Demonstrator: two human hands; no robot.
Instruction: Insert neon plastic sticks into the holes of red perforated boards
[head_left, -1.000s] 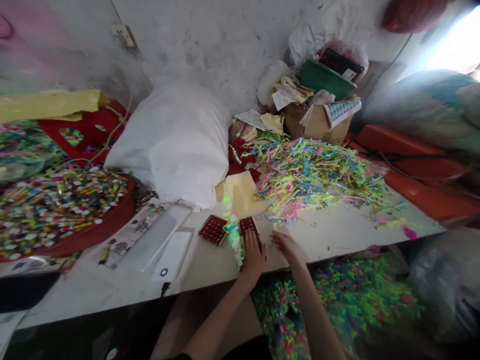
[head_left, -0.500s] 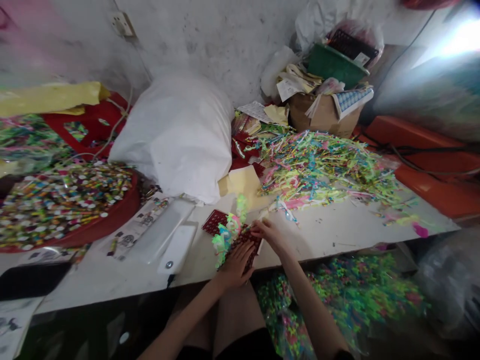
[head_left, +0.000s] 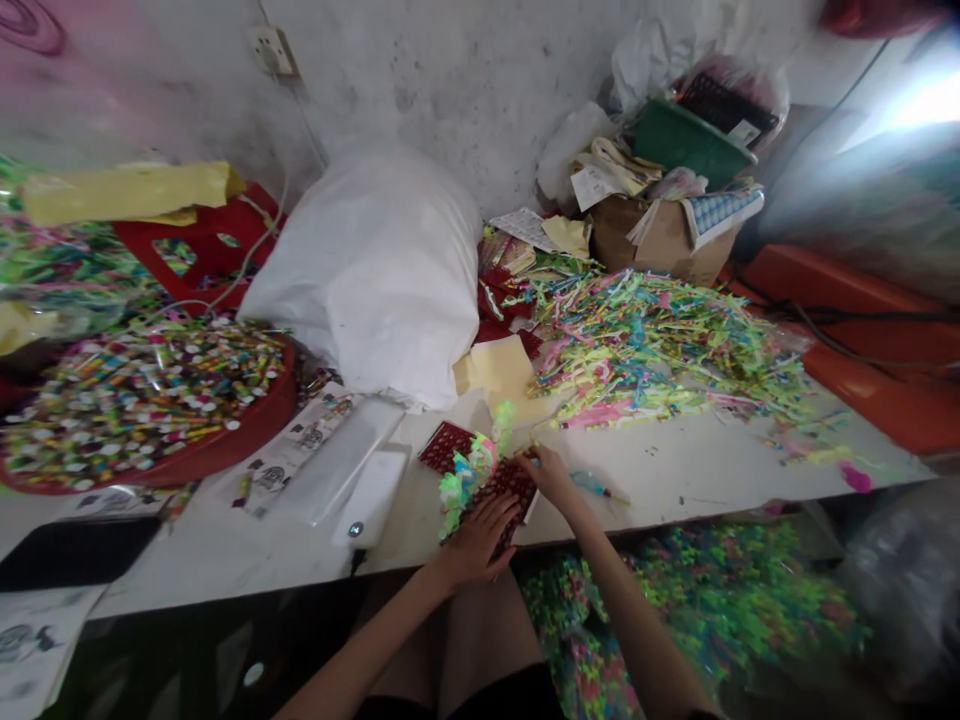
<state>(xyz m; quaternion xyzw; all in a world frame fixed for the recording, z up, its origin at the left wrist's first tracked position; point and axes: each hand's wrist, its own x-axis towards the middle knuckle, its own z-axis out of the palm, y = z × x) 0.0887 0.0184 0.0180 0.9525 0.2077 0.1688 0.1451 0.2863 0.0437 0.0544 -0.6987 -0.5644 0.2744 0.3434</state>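
Note:
A dark red perforated tray [head_left: 448, 447] lies near the table's front edge. Bunched along it are green, blue and pink plastic pieces [head_left: 474, 465], standing up from its holes. My left hand [head_left: 480, 535] rests on the tray's near part, fingers stretched out flat. At the tray's right end my right hand [head_left: 551, 475] has its fingertips pinched together; what they hold is too small to make out. Just right of that hand lies a thin blue and yellow piece [head_left: 600, 487]. A yellow card or paper [head_left: 506, 370] is behind the tray.
A heap of colourful thin sticks [head_left: 660, 340] covers the back right. To the left are a white sack [head_left: 375, 270], a red basin [head_left: 262, 410] of small coloured pieces, a white device [head_left: 371, 500] and a black phone [head_left: 82, 552]. A cardboard box [head_left: 637, 235] stands behind.
The view has shifted slightly left. My right hand stays at the tray's right end, while the blue piece beside it now lies nearer the table's front. My left hand keeps its place on the tray.

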